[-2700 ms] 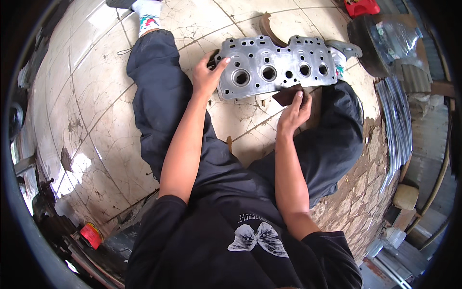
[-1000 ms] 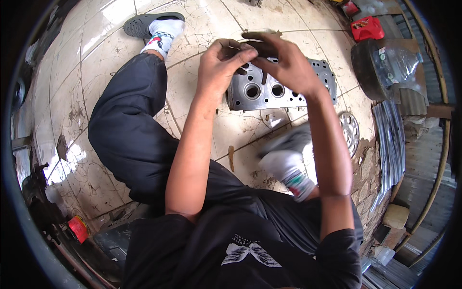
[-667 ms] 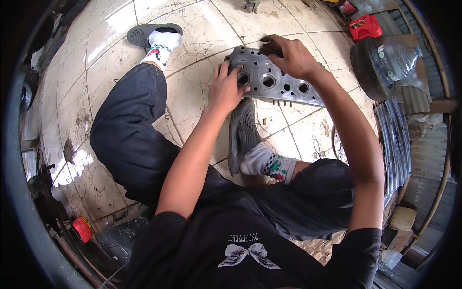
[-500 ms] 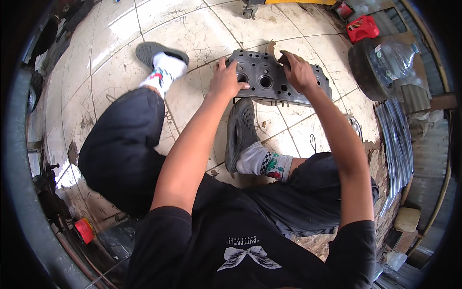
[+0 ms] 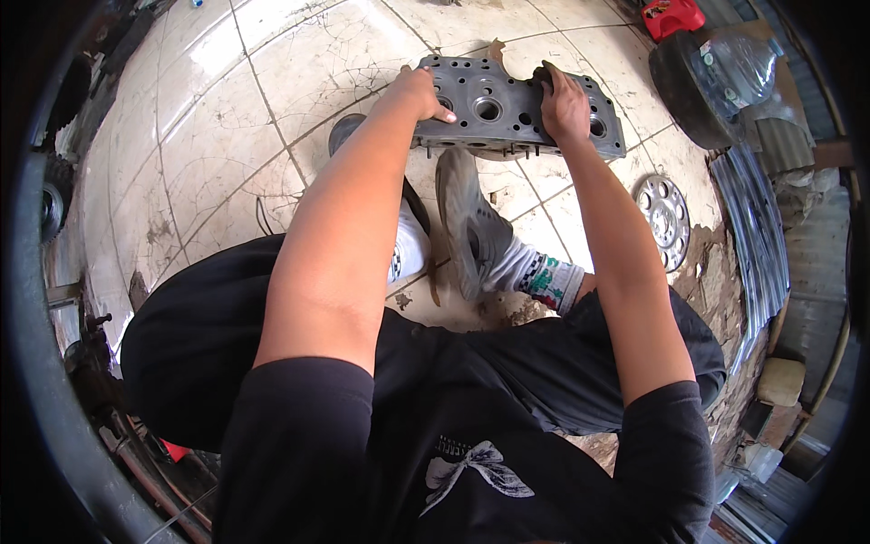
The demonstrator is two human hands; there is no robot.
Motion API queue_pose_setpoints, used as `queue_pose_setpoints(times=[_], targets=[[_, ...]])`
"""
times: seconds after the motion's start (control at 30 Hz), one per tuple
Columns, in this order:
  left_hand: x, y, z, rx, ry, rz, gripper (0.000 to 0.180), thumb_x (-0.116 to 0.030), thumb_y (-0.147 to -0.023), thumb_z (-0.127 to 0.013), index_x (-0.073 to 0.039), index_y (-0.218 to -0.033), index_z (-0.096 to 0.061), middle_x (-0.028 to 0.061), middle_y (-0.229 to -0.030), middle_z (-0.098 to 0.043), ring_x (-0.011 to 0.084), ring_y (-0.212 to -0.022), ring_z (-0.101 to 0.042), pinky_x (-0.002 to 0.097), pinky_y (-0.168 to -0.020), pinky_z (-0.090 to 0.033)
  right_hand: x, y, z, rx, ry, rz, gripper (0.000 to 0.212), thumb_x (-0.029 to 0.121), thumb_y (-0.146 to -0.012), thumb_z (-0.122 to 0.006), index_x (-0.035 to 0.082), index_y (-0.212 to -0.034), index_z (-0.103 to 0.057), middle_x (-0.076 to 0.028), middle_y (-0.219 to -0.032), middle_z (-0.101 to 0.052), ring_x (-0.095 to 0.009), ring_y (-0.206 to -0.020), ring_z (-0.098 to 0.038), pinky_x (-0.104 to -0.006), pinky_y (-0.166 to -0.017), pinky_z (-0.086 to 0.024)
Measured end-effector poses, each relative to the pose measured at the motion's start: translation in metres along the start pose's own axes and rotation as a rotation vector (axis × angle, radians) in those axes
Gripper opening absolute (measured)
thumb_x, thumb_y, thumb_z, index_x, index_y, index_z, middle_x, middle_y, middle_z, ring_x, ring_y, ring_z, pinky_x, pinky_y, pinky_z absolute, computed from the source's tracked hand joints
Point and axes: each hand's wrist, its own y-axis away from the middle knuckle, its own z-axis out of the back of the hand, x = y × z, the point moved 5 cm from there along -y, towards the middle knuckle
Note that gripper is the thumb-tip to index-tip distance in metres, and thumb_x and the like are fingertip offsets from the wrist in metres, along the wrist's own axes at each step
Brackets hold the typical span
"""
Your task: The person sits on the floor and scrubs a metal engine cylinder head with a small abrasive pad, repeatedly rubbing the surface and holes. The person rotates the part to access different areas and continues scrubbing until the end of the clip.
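A grey metal engine cylinder head (image 5: 488, 86) lies in front of my feet, its flat face with round ports and small holes turned up. My left hand (image 5: 419, 93) grips its left end, thumb on the top face and fingers over the far edge. On its right half rests my right hand (image 5: 565, 107), fingers bent round a dark folded piece (image 5: 541, 76) at the far edge. Most of that piece is hidden, so its kind is unclear. Short studs stick out along the near side of the head.
Behind the head stands a brown scrap (image 5: 497, 53). A round metal plate with holes (image 5: 662, 223) lies on the tiles at right. Farther right are a tire (image 5: 680, 100), a clear plastic bottle (image 5: 739, 71), a red container (image 5: 672, 16) and corrugated sheets (image 5: 752, 245). My shoe (image 5: 467, 227) is close to the head.
My left foot has drawn in from the far left towards the middle. The cylinder head now sits higher in view with more of its near side showing. Both hands stay on it.
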Motion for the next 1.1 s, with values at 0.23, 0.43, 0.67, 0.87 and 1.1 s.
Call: queue_pose_setpoints(times=[0.23, 0.43, 0.67, 0.87, 1.1], targets=[[0.029, -0.039, 0.009, 0.040, -0.036, -0.150, 0.073, -0.044, -0.089, -0.081, -0.008, -0.149, -0.060, 0.0217, -0.137, -0.068, 0.0362, -0.126, -0.066, 0.0430, -0.104, -0.055, 0.008, -0.017, -0.006, 0.329, 0.155, -0.143, 0.038, 0.026, -0.103, -0.061, 0.021, -0.141, -0.065, -0.016, -0.123, -0.075, -0.039, -0.115, -0.070, -0.0489, -0.098, -0.057], [0.094, -0.098, -0.015, 0.202, 0.981, 0.059, 0.056, -0.040, -0.097, -0.073, -0.004, -0.139, -0.068, 0.0259, -0.139, -0.067, 0.0284, -0.125, -0.067, 0.0412, -0.101, -0.055, 0.004, -0.048, -0.021, 0.400, 0.162, -0.062, 0.045, 0.037, -0.100, -0.069, 0.023, -0.143, -0.065, -0.020, -0.122, -0.074, -0.040, -0.115, -0.070, -0.0481, -0.101, -0.056], [0.035, -0.055, 0.040, 0.207, 0.245, -0.007, 0.085, -0.018, -0.067, -0.101, -0.019, -0.144, -0.067, 0.0195, -0.134, -0.072, 0.0312, -0.111, -0.075, 0.0402, -0.085, -0.064, -0.018, -0.031, -0.016, 0.402, 0.106, -0.188, 0.047, 0.037, -0.097, -0.073, 0.018, -0.140, -0.067, -0.019, -0.128, -0.073, -0.040, -0.118, -0.068, -0.0466, -0.104, -0.053], [0.025, -0.048, 0.051, 0.171, 0.094, 0.059, 0.086, -0.022, -0.065, -0.102, -0.021, -0.144, -0.068, 0.0186, -0.131, -0.073, 0.0308, -0.100, -0.077, 0.0417, -0.087, -0.064, -0.018, -0.055, -0.010, 0.599, 0.179, -0.122, 0.050, 0.040, -0.100, -0.071, 0.023, -0.147, -0.063, -0.017, -0.126, -0.074, -0.038, -0.118, -0.070, -0.0468, -0.100, -0.057], [0.059, -0.043, 0.025, 0.067, 0.386, -0.049, 0.096, -0.029, -0.065, -0.101, -0.012, -0.150, -0.060, 0.0221, -0.145, -0.064, 0.0344, -0.132, -0.064, 0.0403, -0.116, -0.048, 0.003, -0.028, -0.004, 0.292, 0.065, -0.149, 0.041, 0.027, -0.095, -0.075, 0.019, -0.135, -0.071, -0.022, -0.111, -0.076, -0.044, -0.104, -0.072, -0.0514, -0.094, -0.057]])
